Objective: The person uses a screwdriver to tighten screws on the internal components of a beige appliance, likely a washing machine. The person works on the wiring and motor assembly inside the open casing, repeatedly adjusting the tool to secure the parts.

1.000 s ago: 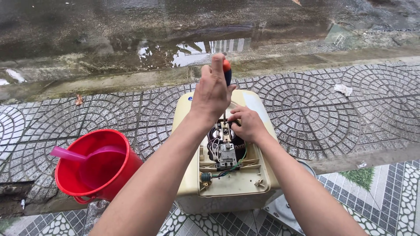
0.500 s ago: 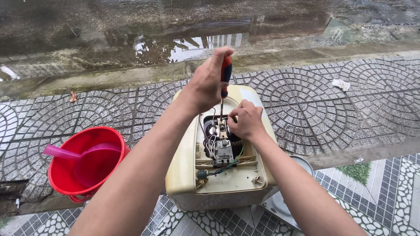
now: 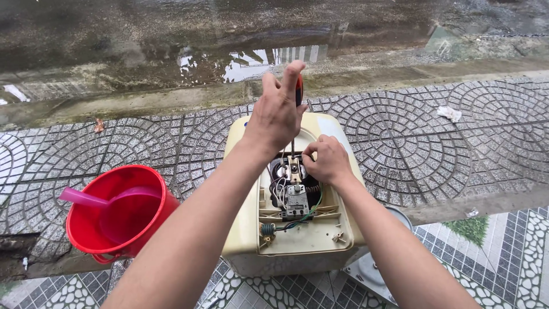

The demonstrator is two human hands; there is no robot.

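A cream-coloured water heater point(image 3: 320, 234) lies on the paving with its cover off, showing wires and a small grey control part point(image 3: 296, 199) inside. My left hand point(image 3: 278, 113) grips the red handle of a screwdriver point(image 3: 298, 88) held upright, its shaft running down into the opening. My right hand point(image 3: 325, 160) rests on the fittings inside the opening, fingers pinched around the screwdriver's tip.
A red bucket point(image 3: 146, 226) with a pink ladle point(image 3: 86, 198) in it stands to the left of the heater. A round metal cover point(image 3: 374, 272) lies by the heater's near right corner. Wet road with puddles lies beyond the patterned paving. A scrap of white litter point(image 3: 449, 113) sits far right.
The view has shifted slightly. My left hand has turned on the screwdriver handle, fingers now more spread, while my right hand stays at the tip inside the heater.
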